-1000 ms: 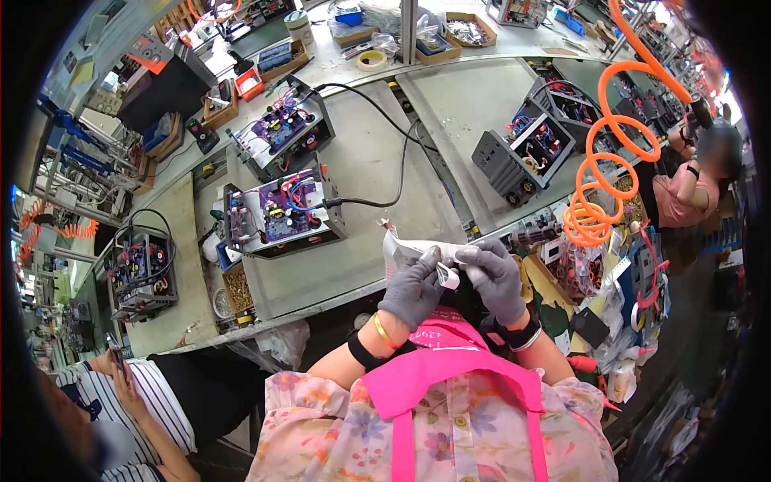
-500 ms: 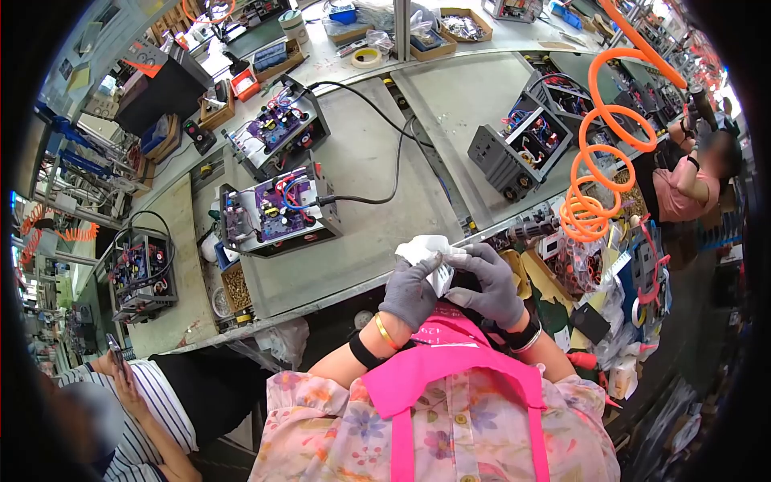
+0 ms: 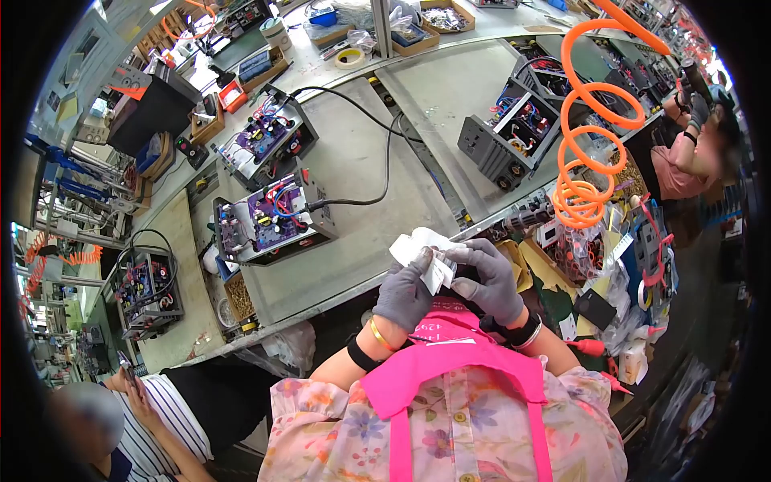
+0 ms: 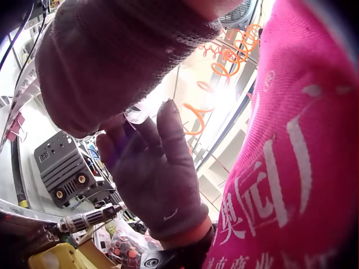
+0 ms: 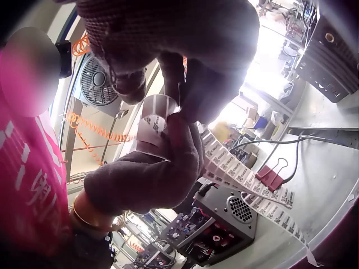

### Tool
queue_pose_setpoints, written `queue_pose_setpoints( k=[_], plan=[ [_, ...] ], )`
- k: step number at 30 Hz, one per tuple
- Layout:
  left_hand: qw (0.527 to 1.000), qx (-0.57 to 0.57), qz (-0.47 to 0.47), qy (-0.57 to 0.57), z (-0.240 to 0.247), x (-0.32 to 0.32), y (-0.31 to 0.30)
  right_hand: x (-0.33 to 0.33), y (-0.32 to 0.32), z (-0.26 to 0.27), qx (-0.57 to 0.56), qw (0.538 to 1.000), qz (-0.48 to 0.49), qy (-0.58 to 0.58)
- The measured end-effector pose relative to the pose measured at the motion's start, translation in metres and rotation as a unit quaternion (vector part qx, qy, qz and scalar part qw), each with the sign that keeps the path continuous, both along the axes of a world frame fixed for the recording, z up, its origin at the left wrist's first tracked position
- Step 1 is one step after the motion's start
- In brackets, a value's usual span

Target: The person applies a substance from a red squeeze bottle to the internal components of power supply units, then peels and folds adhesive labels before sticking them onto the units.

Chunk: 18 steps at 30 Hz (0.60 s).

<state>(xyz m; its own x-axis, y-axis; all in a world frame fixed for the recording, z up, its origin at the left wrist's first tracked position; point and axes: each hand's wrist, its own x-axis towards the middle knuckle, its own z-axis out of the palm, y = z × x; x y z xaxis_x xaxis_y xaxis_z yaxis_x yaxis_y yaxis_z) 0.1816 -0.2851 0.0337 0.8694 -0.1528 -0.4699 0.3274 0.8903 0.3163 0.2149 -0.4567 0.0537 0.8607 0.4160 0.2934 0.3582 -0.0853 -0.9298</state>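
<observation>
In front of the apron, a folded strip of printed labels [image 3: 426,239] is between both grey-gloved hands. My left hand [image 3: 405,293] pinches it between thumb and fingers; in the right wrist view the label strip [image 5: 233,165] curls over that hand [image 5: 151,176] and trails down in long tails. A red binder clip [image 5: 271,176] grips one tail. My right hand [image 3: 488,281] pinches the strip's near end, its fingertips close beside the left thumb. From the left wrist view the right hand [image 4: 154,174] shows palm side, with a bit of white strip at its fingertips.
Opened machines with purple circuit boards [image 3: 277,213] stand on the bench at left, and a grey-cased machine [image 3: 514,136] at right. An orange coiled hose [image 3: 590,153] hangs at right. People sit at left [image 3: 152,426] and far right [image 3: 683,161]. Loose parts and bags [image 3: 618,297] lie at right.
The strip, stretched out leftward a second ago, is now folded up between the hands. Both hands stay close together, and the head view has shifted slightly.
</observation>
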Motion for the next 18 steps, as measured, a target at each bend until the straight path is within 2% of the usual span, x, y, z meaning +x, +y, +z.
queue_pose_setpoints(
  k=[9,11,18],
  plan=[
    [1.0,0.009,-0.014,-0.026,-0.0031,0.0005,-0.0006,-0.0001,-0.0031,-0.0047,0.025,0.999,-0.008,0.04],
    [0.999,0.031,-0.02,-0.024,0.0011,0.0002,0.0004,-0.0003,-0.0033,-0.0035,0.014,0.999,-0.009,0.04],
    [1.0,0.003,-0.009,0.005,-0.0017,0.002,0.0,0.0005,-0.0021,-0.0036,0.003,1.0,-0.013,0.015]
  ],
)
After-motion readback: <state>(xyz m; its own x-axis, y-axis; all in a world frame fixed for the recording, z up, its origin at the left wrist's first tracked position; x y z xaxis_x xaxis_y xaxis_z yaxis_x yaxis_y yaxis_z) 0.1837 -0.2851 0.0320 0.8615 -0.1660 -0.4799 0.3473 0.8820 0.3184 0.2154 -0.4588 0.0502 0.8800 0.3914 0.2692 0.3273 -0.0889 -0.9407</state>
